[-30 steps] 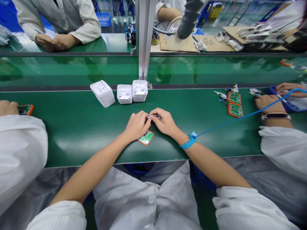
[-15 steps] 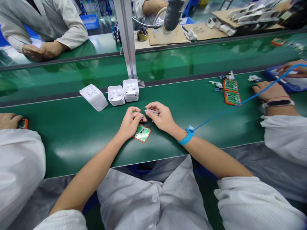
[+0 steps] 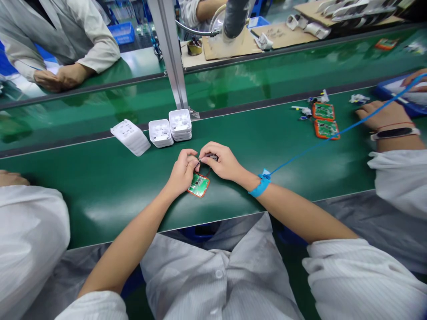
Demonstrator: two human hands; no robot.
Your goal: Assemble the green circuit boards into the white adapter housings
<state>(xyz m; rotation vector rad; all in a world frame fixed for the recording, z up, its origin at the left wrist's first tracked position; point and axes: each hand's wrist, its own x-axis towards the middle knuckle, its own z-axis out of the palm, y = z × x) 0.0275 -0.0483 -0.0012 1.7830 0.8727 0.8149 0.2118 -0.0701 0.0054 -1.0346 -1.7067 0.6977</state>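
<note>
in the head view, the left hand (image 3: 181, 173) pinches a small dark part (image 3: 198, 164), its kind unclear; the right hand (image 3: 223, 162) grips a slim piece (image 3: 212, 157) close against it. the circuit board (image 3: 199, 186) lies just below them on the bench (image 3: 253, 138), outside the white cases (image 3: 160, 132); the handwork looks unfinished.

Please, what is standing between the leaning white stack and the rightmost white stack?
In the head view, a third stack of square white cases stands between them.
</note>
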